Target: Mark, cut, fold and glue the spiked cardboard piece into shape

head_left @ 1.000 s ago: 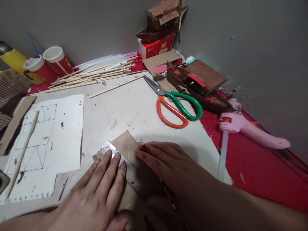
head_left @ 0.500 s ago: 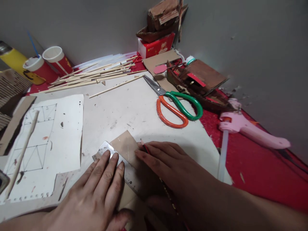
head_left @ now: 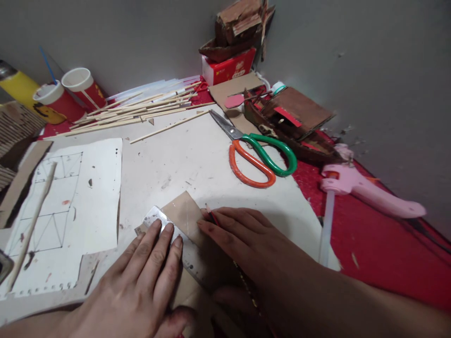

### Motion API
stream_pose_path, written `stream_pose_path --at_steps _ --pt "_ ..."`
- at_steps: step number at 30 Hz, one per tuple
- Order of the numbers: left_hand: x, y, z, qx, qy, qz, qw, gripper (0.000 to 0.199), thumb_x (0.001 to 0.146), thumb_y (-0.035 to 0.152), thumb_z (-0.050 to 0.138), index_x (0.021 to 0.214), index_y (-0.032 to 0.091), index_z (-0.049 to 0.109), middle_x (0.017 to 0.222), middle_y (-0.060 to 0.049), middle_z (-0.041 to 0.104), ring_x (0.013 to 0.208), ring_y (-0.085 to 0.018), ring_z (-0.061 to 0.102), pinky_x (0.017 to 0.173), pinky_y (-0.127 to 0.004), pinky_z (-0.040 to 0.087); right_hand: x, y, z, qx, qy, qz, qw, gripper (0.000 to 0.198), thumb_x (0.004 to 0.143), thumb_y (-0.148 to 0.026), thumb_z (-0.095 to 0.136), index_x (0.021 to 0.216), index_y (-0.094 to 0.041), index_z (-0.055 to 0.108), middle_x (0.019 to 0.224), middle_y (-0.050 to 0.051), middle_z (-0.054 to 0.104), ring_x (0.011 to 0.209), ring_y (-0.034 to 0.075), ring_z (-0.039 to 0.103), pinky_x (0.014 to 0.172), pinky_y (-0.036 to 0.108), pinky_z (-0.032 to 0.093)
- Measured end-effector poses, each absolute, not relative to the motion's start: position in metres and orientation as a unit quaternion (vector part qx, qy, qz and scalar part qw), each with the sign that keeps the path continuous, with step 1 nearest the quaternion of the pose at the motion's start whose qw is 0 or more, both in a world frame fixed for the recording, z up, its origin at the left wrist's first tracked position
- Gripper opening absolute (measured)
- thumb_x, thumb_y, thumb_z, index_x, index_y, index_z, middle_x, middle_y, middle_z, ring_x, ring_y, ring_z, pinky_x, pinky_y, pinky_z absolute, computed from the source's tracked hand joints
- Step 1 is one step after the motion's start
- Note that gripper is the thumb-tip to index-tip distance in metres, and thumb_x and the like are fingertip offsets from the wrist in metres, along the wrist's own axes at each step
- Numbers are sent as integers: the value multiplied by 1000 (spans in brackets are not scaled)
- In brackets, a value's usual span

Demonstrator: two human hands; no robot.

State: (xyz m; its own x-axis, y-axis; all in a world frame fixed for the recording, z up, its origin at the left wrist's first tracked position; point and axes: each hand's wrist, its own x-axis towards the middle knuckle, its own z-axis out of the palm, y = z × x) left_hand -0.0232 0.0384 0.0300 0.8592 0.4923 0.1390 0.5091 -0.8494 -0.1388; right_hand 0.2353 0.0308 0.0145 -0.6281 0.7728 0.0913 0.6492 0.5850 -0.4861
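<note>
A metal ruler (head_left: 190,256) lies slantwise across a piece of brown cardboard (head_left: 183,213). My left hand (head_left: 141,272) rests on the ruler with its fingers stretched out, pressing it against the cardboard. To the right of the ruler, my right hand (head_left: 246,239) lies over the cardboard's right side. A dark red pencil (head_left: 213,217) is held in that hand. The pencil's sharpened end points away from me past the fingers, and its shaft runs back beneath the palm. My right hand hides part of the cardboard and the ruler's near end.
Scissors (head_left: 252,173) with orange and green handles lie beyond my hands. A pink glue gun (head_left: 373,192) stands at the right, near a brown model boat (head_left: 296,122). Wooden sticks (head_left: 141,110) and paper cups (head_left: 84,89) are at the back left. A drawn sheet (head_left: 95,202) lies left.
</note>
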Motion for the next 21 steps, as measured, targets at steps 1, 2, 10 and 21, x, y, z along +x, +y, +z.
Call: stream_pose_path --at_steps 1,2,10,21 --pt "-23 39 31 -962 -255 -48 90 66 93 60 50 128 5 60 132 -20 65 124 -39 59 100 -43 42 235 31 15 -406 -877 210 148 68 89 -33 70 146 -10 42 147 16 55 135 32 47 110 51 39" --pt "-23 40 32 -962 -251 -51 93 66 93 60 50 127 5 60 131 -19 66 123 -38 60 99 -43 43 235 31 15 -407 -876 211 147 68 89 -33 70 146 -9 43 146 17 56 135 32 48 110 51 39" --pt "-23 41 34 -961 -255 -45 98 66 93 61 49 127 6 61 132 -19 65 125 -38 59 96 -43 48 234 32 17 -410 -876 210 144 67 88 -31 71 145 -9 44 146 17 56 134 32 49 110 51 40" --pt "-23 40 33 -960 -260 -42 93 67 92 61 49 128 6 61 134 -20 64 127 -38 56 100 -43 43 236 31 17 -408 -876 213 144 67 87 -31 71 145 -9 45 147 16 56 134 32 49 110 50 40"
